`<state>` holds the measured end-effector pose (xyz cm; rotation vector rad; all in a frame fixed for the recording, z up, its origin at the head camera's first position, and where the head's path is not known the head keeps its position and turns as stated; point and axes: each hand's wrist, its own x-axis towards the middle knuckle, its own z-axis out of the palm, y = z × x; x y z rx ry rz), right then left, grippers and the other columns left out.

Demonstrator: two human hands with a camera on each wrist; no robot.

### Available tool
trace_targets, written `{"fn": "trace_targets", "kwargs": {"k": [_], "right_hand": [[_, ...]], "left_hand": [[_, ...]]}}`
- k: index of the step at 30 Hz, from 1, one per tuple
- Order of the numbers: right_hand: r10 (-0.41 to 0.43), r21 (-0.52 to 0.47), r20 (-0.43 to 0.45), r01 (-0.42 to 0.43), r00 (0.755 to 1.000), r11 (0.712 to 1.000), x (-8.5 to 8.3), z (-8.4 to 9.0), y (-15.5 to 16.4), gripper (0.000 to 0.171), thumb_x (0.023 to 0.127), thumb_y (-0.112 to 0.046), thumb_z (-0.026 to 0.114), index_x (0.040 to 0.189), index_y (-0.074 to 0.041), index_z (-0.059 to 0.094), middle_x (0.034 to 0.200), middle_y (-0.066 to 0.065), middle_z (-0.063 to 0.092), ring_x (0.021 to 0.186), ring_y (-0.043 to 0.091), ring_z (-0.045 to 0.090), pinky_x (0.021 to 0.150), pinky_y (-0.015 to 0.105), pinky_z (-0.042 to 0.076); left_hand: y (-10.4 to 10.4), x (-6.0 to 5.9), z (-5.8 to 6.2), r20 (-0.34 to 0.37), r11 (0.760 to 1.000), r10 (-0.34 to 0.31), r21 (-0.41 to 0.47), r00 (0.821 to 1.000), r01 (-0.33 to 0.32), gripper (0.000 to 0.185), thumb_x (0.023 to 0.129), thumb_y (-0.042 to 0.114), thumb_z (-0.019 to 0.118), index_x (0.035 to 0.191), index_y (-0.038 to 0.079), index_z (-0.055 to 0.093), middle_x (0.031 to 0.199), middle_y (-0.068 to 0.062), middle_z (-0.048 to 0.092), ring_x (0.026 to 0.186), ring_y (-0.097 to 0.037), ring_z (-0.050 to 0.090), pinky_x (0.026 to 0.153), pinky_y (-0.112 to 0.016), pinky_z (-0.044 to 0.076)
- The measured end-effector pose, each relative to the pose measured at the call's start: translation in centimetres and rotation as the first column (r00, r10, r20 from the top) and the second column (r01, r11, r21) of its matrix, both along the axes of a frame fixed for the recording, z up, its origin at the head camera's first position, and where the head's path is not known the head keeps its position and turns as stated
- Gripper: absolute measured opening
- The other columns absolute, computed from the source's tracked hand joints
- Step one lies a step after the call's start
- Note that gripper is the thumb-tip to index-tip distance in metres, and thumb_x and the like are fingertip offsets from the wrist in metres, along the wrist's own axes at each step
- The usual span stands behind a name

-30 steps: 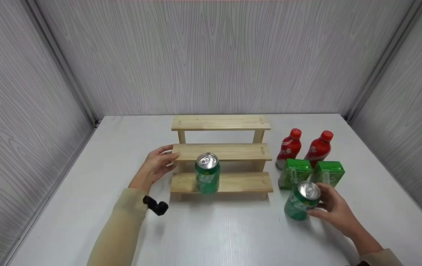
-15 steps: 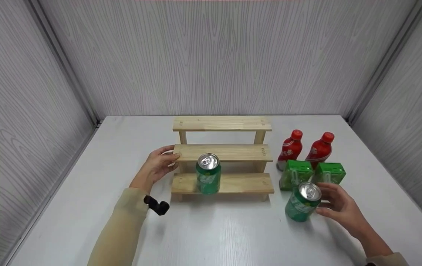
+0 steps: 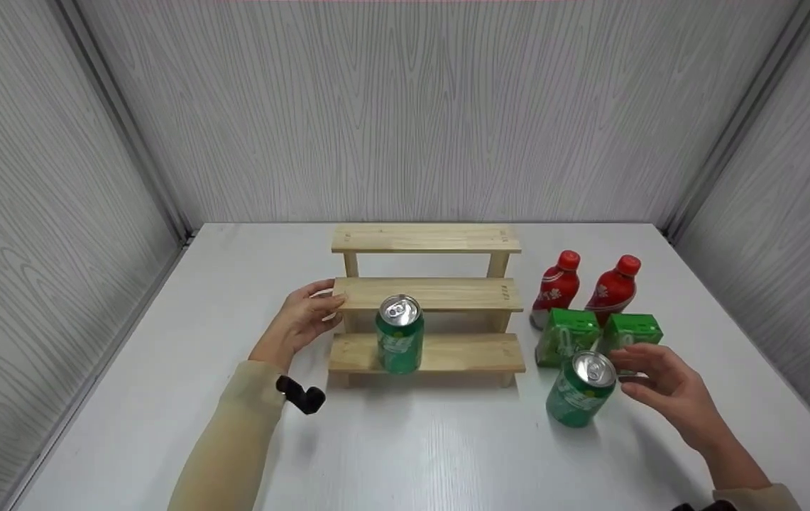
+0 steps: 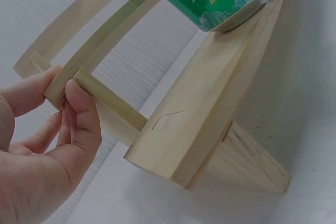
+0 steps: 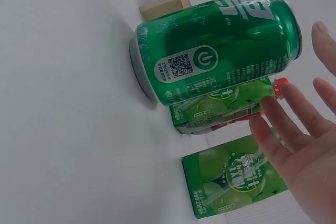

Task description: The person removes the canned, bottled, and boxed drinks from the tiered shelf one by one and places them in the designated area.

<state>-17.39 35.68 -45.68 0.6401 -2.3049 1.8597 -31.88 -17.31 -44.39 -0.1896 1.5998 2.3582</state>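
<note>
The wooden stepped shelf (image 3: 426, 301) is gripped at its middle step's left end by the left hand (image 3: 299, 319). A green can (image 3: 399, 335) stands on the lowest step. The right hand (image 3: 667, 390), fingers spread and holding nothing, is held just beside a second green can (image 3: 580, 390) standing on the table. A QR code on that can (image 5: 181, 65) is shown only by the right wrist view.

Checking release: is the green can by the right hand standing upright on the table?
Upright. The green can stands on its base on the table, pull-tab top up. The right hand is open beside it, fingers apart from the can.
</note>
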Motion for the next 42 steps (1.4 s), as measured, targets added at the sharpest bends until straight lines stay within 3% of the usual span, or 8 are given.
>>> {"fn": "trace_targets", "kwargs": {"k": [12,18,28,35,42], "right_hand": [[-0.043,-0.030,-0.058,0.041,0.997,0.999,-0.9,2.5,-0.8,0.053,0.084,0.014,0.058,0.131,0.011,0.034,0.122,0.024,0.052,0.110,0.022,0.055,0.084,0.026,0.048],[-0.038,0.014,-0.092,0.040,0.995,0.999,-1.5,3.4,-1.4,0.049,0.086,0.012,0.058,0.131,0.006,0.039,0.122,0.020,0.055,0.110,0.020,0.055,0.086,0.023,0.046],[0.046,-0.015,-0.167,-0.049,0.985,0.999,-2.8,5.2,-4.1,0.049,0.083,0.018,0.056,0.128,0.012,0.039,0.121,0.029,0.051,0.112,0.026,0.054,0.086,0.026,0.047],[0.045,0.087,-0.143,-0.033,0.989,0.996,-3.4,6.4,-6.7,0.048,0.086,0.008,0.059,0.130,0.004,0.041,0.123,0.022,0.053,0.114,0.024,0.053,0.086,0.026,0.047],[0.112,0.013,-0.158,-0.111,0.981,0.994,-4.0,6.8,-10.2,0.053,0.083,0.011,0.061,0.131,0.005,0.039,0.120,0.025,0.054,0.108,0.034,0.055,0.086,0.032,0.048]], "left_hand": [[0.1,0.0,0.0,0.014,1.000,0.021,0.007,1.000,-0.021,0.060,0.082,-0.002,0.067,0.135,0.003,0.040,0.111,-0.012,0.052,0.078,-0.015,0.058,0.067,-0.029,0.049],[0.3,-0.1,0.0,0.024,0.999,0.028,0.018,0.999,-0.029,0.059,0.082,-0.002,0.068,0.134,0.004,0.042,0.113,-0.013,0.052,0.079,-0.016,0.058,0.065,-0.028,0.048],[0.2,-0.1,-0.2,0.017,0.999,0.022,0.034,1.000,-0.023,0.059,0.083,-0.004,0.066,0.135,0.002,0.040,0.108,-0.011,0.054,0.078,-0.016,0.059,0.065,-0.028,0.049],[0.2,-0.1,-0.1,0.034,0.999,0.029,0.037,0.999,-0.030,0.057,0.082,-0.003,0.067,0.134,0.003,0.042,0.110,-0.012,0.054,0.077,-0.017,0.059,0.065,-0.028,0.049],[0.0,0.0,-0.3,0.046,0.999,0.033,0.027,0.998,-0.035,0.061,0.081,-0.002,0.068,0.136,0.004,0.041,0.112,-0.013,0.053,0.079,-0.017,0.059,0.068,-0.029,0.050]]}}
